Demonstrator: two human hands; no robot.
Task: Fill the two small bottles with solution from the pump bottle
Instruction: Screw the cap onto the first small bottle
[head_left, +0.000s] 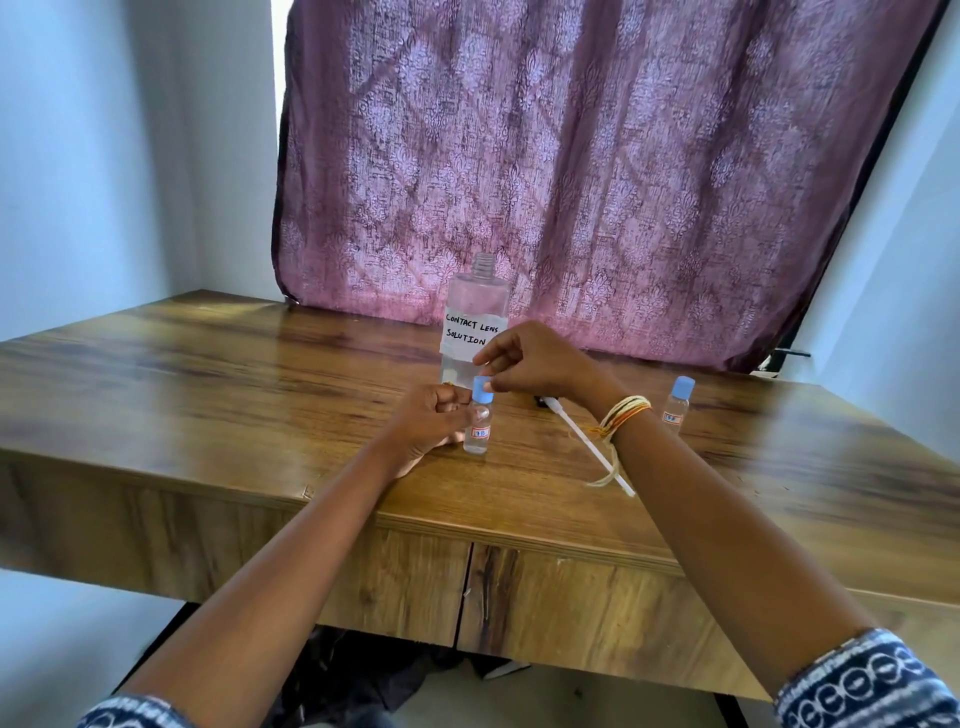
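Observation:
A small clear bottle (477, 434) with a blue cap (482, 388) and a "7B" label stands on the wooden table (260, 395). My left hand (431, 421) grips its body. My right hand (535, 361) pinches the blue cap from above. Behind them stands the large clear bottle (475, 312) labelled "CONTACT LENS SOLUTION", its neck open with no pump on it. The pump with its long white tube (592, 447) lies flat on the table, partly under my right wrist. A second small capped bottle (677, 404) stands apart to the right.
A purple patterned curtain (597, 171) hangs behind the table. The table's front edge (467, 530) runs close to me, with pale walls on both sides.

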